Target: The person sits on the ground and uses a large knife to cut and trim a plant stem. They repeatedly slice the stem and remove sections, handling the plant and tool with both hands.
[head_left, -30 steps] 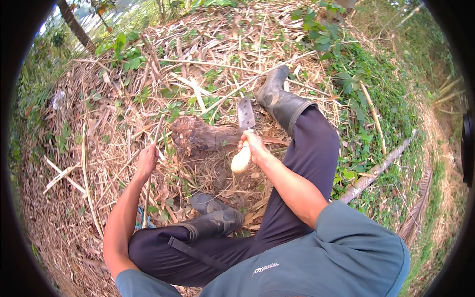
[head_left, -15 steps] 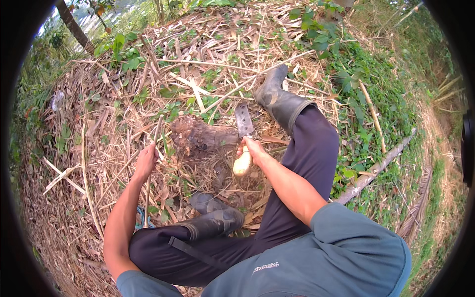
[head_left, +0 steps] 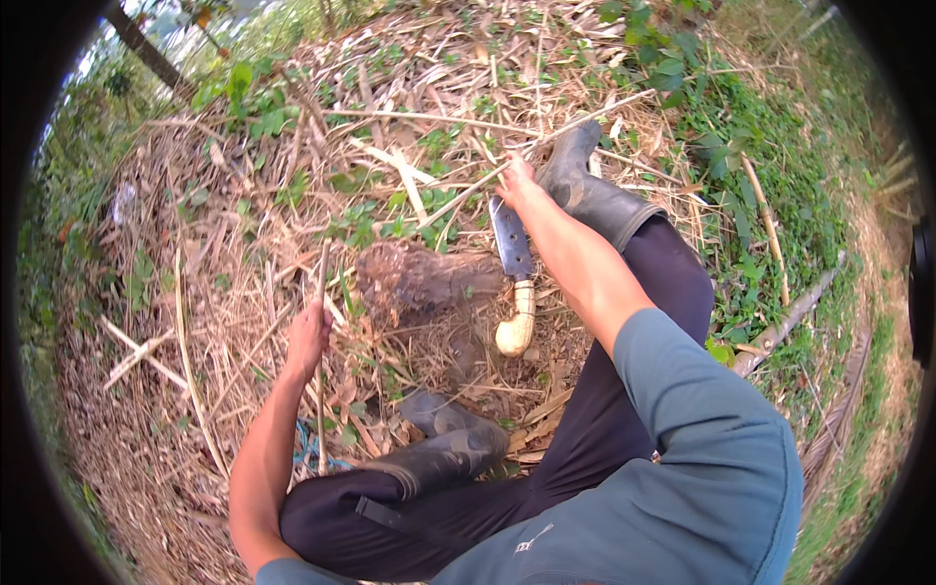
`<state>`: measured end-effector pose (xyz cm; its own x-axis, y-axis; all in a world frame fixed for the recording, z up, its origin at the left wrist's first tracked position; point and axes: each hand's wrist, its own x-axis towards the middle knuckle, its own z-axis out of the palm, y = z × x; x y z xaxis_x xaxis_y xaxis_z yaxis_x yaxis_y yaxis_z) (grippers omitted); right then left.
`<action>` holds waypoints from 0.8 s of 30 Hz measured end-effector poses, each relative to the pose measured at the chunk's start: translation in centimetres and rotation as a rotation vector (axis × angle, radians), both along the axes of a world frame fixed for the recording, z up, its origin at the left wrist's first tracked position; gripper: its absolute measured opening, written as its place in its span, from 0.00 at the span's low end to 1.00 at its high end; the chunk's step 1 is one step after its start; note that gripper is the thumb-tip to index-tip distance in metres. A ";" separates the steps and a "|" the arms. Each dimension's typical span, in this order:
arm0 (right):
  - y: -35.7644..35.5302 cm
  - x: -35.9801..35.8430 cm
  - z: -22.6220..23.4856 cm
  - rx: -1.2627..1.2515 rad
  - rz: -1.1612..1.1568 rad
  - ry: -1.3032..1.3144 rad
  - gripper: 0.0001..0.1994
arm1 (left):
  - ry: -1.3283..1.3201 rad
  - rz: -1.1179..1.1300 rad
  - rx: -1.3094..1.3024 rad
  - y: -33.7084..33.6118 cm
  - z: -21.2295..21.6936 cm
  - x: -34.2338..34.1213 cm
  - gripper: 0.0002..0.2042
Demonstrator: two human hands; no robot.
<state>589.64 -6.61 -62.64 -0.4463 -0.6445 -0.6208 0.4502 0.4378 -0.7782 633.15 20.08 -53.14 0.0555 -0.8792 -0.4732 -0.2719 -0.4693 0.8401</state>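
I sit on ground covered in dry stalks and leaves. My right hand point(head_left: 517, 185) is stretched forward next to my right boot point(head_left: 585, 185) and is closed on a long thin dry stalk point(head_left: 585, 122) that slants up to the right. A knife point(head_left: 513, 283) with a broad blade and a pale curved handle lies on the ground beneath my right forearm, with no hand on it. A brown stump point(head_left: 419, 283) sits just left of the knife. My left hand point(head_left: 310, 336) grips a thin upright stick point(head_left: 320, 419).
My left boot point(head_left: 448, 453) is tucked in front of me. Green weeds point(head_left: 741, 146) grow to the right, where a fallen pole point(head_left: 790, 317) lies. A thin tree trunk point(head_left: 146, 54) stands at the far left. Loose canes cover the mound.
My right hand has let go of the knife, which now lies on the ground, and has reached forward to take a long stalk. My left hand has stayed in place.
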 end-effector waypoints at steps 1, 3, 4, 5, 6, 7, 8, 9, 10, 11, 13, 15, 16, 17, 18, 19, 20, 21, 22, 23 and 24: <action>-0.7 1.2 -0.3 -0.013 0.038 -0.058 0.21 | 0.007 0.020 0.021 0.8 -0.5 0.7 0.24; -1.5 4.0 0.4 -0.085 0.015 -0.157 0.19 | 0.017 0.048 0.052 2.4 -0.8 2.3 0.25; -1.9 4.4 0.9 -0.155 -0.054 -0.184 0.19 | 0.034 0.047 0.051 2.6 -1.0 2.5 0.26; -3.0 2.7 1.6 -0.183 -0.190 0.098 0.18 | 0.019 0.052 0.050 1.7 -1.5 1.8 0.26; -4.1 -0.5 2.8 -0.208 -0.337 0.392 0.17 | 0.087 0.063 0.050 0.4 -1.8 0.3 0.26; -3.9 -1.0 4.3 -0.207 -0.329 0.620 0.21 | 0.068 0.067 0.055 0.3 -2.0 0.3 0.25; -3.8 -2.1 6.0 -0.232 -0.410 0.592 0.23 | 0.054 0.066 0.058 -0.2 -2.4 -0.1 0.25; -3.2 -1.9 8.2 -0.257 -0.477 0.556 0.24 | 0.045 0.089 0.058 -0.1 -2.4 -0.1 0.25; -2.1 -0.3 10.9 -0.283 -0.463 0.496 0.24 | 0.018 0.138 0.064 0.7 -2.1 0.9 0.25; -0.4 0.8 13.7 -0.309 -0.439 0.427 0.24 | -0.015 0.197 0.068 1.9 -1.4 2.3 0.24; 1.2 -2.2 18.3 -0.355 -0.419 0.400 0.22 | 0.001 0.211 0.033 2.1 -0.5 3.4 0.24; -1.2 -15.7 22.3 -0.201 -0.206 1.015 0.22 | -0.010 0.166 -0.046 1.5 0.4 2.5 0.24; -1.7 -23.1 24.5 -0.095 -0.173 1.326 0.22 | -0.053 0.141 -0.138 0.5 -0.2 2.0 0.24; -1.1 -31.6 29.3 0.060 -0.088 1.340 0.25 | -0.102 0.123 -0.227 -0.4 -0.8 1.5 0.24; 0.3 -40.2 35.0 0.212 -0.005 1.358 0.27 | -0.014 0.106 -0.273 -1.7 -1.1 0.7 0.23; 1.4 -43.7 37.9 0.287 0.019 1.612 0.32 | -0.007 0.099 -0.279 -1.7 1.1 0.4 0.23; 3.2 -46.8 43.2 0.374 -0.014 1.877 0.37 | 0.007 0.105 -0.337 -2.3 2.7 0.5 0.22; 5.0 -50.5 50.5 0.389 -0.679 1.813 0.42 | 0.043 0.105 -0.377 -4.0 3.1 -0.7 0.22; 4.9 -48.6 48.8 0.075 -0.671 1.874 0.40 | -0.011 0.136 -0.375 -3.7 4.6 0.3 0.22; 5.7 -46.5 48.5 -0.232 -0.635 1.928 0.39 | -0.076 0.166 -0.437 -3.9 6.2 1.1 0.21; 7.0 -40.6 45.6 -0.535 -0.481 1.830 0.31 | -0.155 0.192 -0.489 -3.6 8.1 2.1 0.20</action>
